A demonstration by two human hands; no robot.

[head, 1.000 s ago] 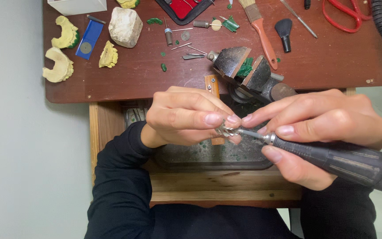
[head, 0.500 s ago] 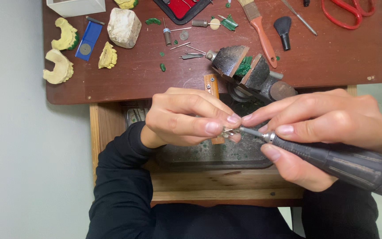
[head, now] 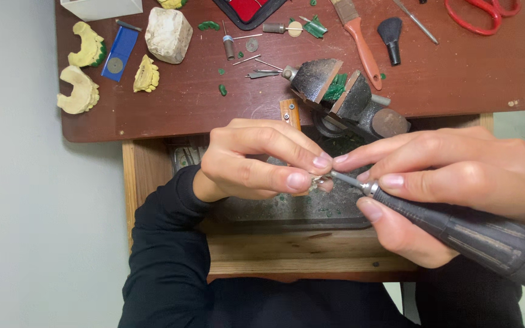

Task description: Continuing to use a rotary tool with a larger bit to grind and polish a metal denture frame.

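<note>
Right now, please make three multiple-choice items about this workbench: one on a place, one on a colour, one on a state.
1. Where is the small vise?
A. on the brown bench, above the hands
B. on the floor
C. in the left hand

2. What colour are the scissors handles?
A. blue
B. red
C. white

3. How is the rotary tool held?
A. lying loose
B. clamped in the vise
C. gripped in the right hand

Answers: 1 A, it sits at the bench edge; 2 B, red loops show; 3 C, fingers wrap it.

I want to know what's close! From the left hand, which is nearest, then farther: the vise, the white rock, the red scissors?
1. Vise, just above the left hand.
2. White rock, upper left on the table.
3. Red scissors, far top right corner.
</note>
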